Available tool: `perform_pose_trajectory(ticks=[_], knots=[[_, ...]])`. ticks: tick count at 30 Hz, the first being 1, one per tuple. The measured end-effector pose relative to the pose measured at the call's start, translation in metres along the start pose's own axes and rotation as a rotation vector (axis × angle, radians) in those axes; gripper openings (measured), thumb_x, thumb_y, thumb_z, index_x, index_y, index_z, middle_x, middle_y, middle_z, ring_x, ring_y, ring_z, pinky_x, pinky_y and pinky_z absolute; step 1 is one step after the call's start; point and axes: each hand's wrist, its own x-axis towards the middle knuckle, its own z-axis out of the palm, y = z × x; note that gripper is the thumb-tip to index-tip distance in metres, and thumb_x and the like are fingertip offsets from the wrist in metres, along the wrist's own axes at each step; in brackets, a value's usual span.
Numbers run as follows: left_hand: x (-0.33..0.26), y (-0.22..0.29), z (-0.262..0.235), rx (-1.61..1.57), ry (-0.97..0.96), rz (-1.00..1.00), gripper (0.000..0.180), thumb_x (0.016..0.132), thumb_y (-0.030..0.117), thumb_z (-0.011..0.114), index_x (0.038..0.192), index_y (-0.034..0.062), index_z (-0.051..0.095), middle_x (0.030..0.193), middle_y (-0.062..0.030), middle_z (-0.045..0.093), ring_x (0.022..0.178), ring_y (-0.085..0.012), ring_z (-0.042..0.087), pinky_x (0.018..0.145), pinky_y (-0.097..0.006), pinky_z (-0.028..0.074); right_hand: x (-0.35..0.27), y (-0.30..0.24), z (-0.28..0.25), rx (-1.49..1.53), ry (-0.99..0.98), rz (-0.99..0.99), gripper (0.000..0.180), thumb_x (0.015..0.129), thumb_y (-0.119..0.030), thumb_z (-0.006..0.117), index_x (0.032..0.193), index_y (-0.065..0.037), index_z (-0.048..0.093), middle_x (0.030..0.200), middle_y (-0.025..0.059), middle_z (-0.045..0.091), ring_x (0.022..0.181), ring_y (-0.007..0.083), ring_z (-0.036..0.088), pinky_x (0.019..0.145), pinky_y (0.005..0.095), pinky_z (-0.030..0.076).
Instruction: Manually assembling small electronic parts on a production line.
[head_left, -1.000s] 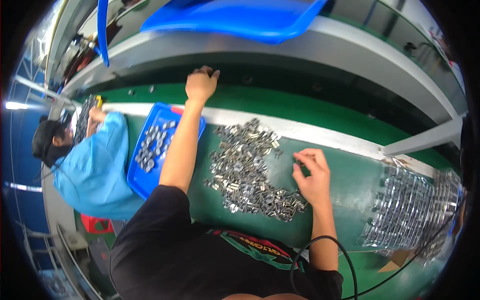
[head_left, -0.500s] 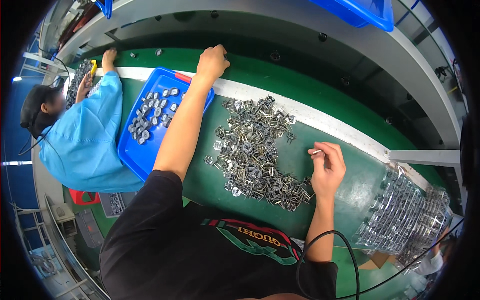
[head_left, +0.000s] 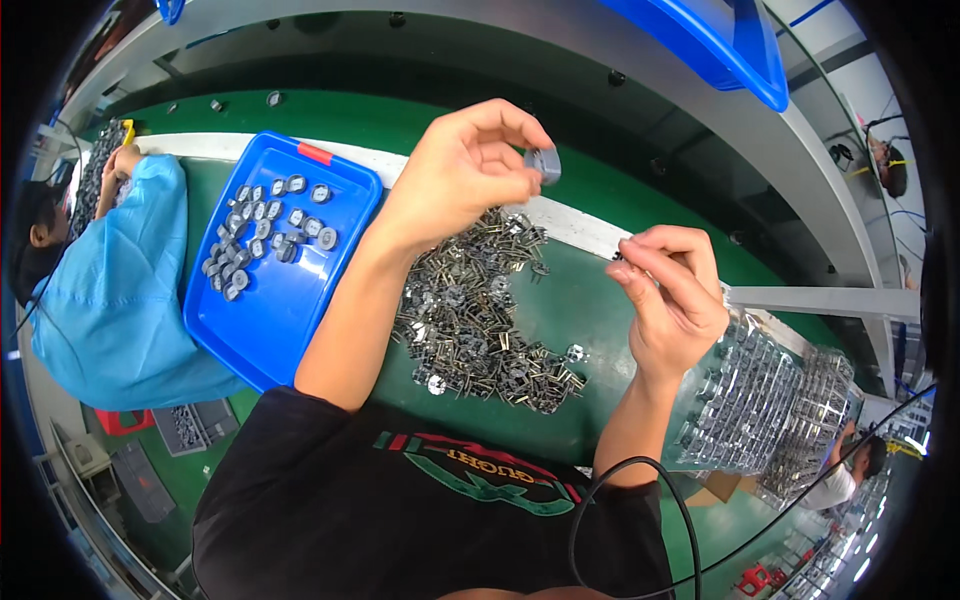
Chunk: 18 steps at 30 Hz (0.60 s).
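Raised over the far edge of the bench, my left hand pinches a grey round plastic part between thumb and fingers. My right hand is closed at the fingertips on a small dark piece, mostly hidden by the fingers. Between my forearms lies a heap of small metal-pinned parts on the green bench top. To the left, a blue tray holds several grey round parts like the one in my left hand.
Beyond the white bench edge runs a green belt with a few round parts on it. Clear plastic trays of parts are stacked at right. A blue bin sits overhead. A co-worker in a blue smock works at left.
My left hand has come back from the green belt toward the right, now with a grey round part in it. My right hand has risen, still pinching its small piece.
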Motion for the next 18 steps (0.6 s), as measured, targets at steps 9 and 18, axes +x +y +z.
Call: perform_pose_trajectory(ticks=[9,18], knots=[[-0.016,0.009,0.032,-0.184,-0.231,-0.159,0.040,0.077,-0.011,0.073,0.115,-0.0073,0.061,0.097,-0.0130,0.069,0.086,-0.0163,0.068,0.073,-0.027,0.058,0.005,-0.005,0.006,0.102,0.133,0.066,0.020,0.076,0.012,0.074,0.095,0.006,0.068,0.092,0.0152,0.066,0.075,0.0170,0.064,0.066,0.0265,0.055],[-0.022,-0.004,0.045,-0.135,-0.141,0.005,0.045,0.069,-0.019,0.075,0.111,-0.0089,0.063,0.098,-0.0128,0.064,0.085,-0.0182,0.067,0.078,-0.029,0.062,0.009,-0.015,0.008,-0.240,0.113,-0.099,0.017,0.073,0.009,0.077,0.088,0.003,0.069,0.084,0.0108,0.063,0.067,0.0150,0.060,0.053,0.0243,0.048]])
